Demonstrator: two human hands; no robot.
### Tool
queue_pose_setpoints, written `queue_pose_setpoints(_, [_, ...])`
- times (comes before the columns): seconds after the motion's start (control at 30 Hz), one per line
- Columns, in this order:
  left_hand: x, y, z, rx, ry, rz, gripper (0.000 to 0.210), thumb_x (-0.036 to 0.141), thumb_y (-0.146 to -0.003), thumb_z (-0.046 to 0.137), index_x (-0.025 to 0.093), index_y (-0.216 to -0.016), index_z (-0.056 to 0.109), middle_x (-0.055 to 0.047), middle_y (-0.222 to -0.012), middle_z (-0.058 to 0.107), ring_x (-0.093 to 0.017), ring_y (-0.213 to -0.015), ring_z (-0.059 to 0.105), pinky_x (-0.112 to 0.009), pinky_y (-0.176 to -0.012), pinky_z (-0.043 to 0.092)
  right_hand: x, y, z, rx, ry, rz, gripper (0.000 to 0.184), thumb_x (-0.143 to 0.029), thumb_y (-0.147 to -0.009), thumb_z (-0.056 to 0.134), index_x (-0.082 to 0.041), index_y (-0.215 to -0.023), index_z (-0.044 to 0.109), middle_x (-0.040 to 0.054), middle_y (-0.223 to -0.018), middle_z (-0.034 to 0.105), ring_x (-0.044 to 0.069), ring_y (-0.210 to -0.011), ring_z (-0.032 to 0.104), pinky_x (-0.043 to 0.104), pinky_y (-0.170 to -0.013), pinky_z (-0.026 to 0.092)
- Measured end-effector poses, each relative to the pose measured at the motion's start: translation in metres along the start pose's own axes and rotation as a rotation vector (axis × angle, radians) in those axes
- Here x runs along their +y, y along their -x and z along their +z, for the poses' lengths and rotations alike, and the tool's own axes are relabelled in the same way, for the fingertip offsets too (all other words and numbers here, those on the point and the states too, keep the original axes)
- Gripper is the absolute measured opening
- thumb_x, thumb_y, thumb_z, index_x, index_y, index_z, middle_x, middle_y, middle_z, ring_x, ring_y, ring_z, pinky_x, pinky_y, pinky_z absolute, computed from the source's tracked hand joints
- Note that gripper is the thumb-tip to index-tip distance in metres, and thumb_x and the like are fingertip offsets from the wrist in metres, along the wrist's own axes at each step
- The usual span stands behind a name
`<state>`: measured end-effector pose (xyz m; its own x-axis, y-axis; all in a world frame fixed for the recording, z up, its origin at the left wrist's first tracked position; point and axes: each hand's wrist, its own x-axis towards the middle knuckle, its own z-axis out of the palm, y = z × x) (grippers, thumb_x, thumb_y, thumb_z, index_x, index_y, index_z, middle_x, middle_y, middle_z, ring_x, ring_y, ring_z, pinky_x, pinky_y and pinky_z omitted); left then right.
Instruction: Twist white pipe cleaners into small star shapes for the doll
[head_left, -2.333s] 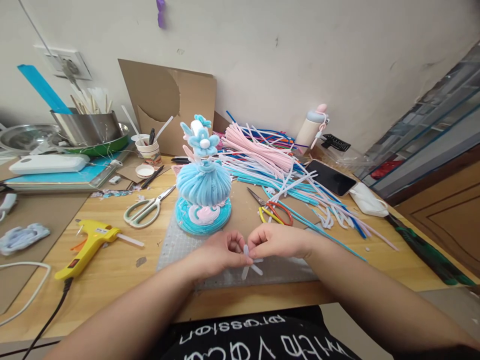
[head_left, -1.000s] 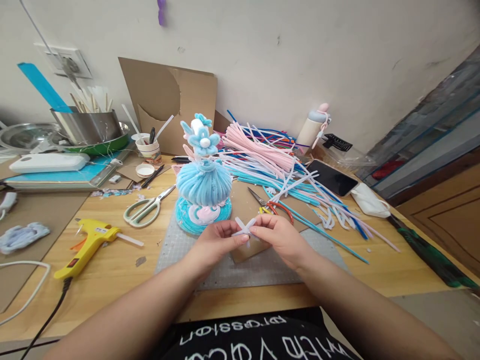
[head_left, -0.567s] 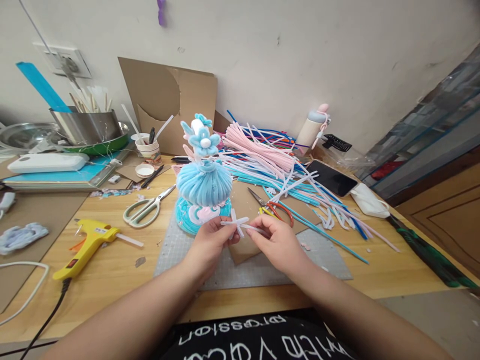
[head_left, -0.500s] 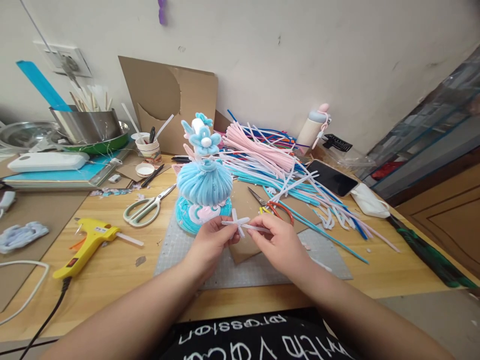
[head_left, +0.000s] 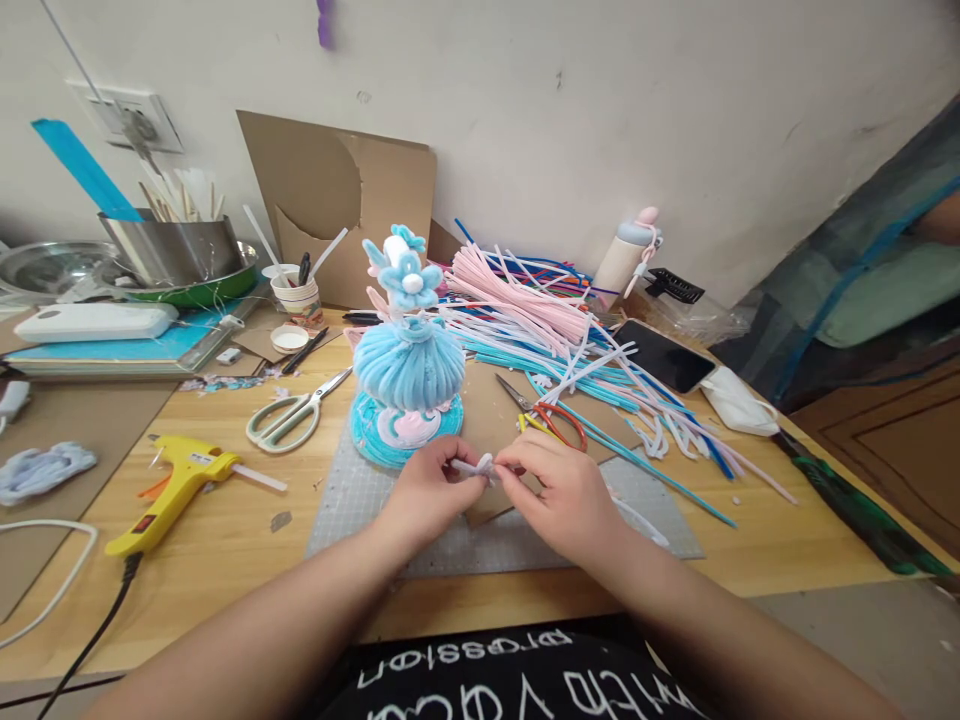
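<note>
My left hand (head_left: 436,484) pinches a small bent white pipe cleaner piece (head_left: 484,465) between thumb and fingers. From the other side, the fingertips of my right hand (head_left: 555,490) are closed on the same piece, and both hands partly hide it. Just behind my left hand stands a light blue pipe cleaner figure (head_left: 409,365), with a pleated skirt, flowers on top and a round turquoise base. Beyond my right hand lie orange-handled scissors (head_left: 561,425) on a piece of cardboard (head_left: 484,395). Under the hands is a grey cutting mat (head_left: 352,530).
Pink, white and blue pipe cleaners (head_left: 525,300) are heaped behind. A yellow glue gun (head_left: 174,488) and pale-handled scissors (head_left: 289,422) lie at left. A phone (head_left: 666,356) and a bottle (head_left: 622,260) are at right. A paper cup (head_left: 296,297) holds tools.
The white piece was a spread, crossed shape and now looks folded together. My hands have drawn closer around it. Part of a person has appeared at the far right edge.
</note>
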<state>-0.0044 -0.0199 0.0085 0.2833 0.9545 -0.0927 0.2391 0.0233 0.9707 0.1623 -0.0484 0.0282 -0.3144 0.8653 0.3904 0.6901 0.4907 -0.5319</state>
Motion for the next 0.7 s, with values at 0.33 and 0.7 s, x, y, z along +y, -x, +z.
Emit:
queue_pose_setpoints(0.33, [0.0, 0.002, 0.003, -0.062, -0.142, 0.099, 0.015, 0.029, -0.075, 0.057, 0.016, -0.073, 0.063, -0.001, -0.065, 0.059, -0.014, -0.061, 0.051, -0.024, -0.055, 0.036, -0.003, -0.006, -0.01, -0.049, 0.315, -0.152, 0.019, -0.02, -0.089, 0.049, -0.019, -0.078, 0.064, 0.0043, -0.078, 0.059, 0.017, -0.076, 0.051, 0.03, -0.069, 0.035])
queue_pose_setpoints(0.7, [-0.001, -0.001, 0.001, 0.062, 0.223, -0.067, 0.013, 0.025, -0.067, 0.065, 0.016, -0.067, 0.055, 0.001, -0.06, 0.061, -0.014, -0.059, 0.058, -0.025, -0.059, 0.044, -0.012, 0.004, 0.008, 0.034, 0.122, 0.041, 0.015, -0.021, -0.088, 0.049, -0.02, -0.084, 0.064, 0.0028, -0.076, 0.067, 0.016, -0.07, 0.061, 0.027, -0.063, 0.039])
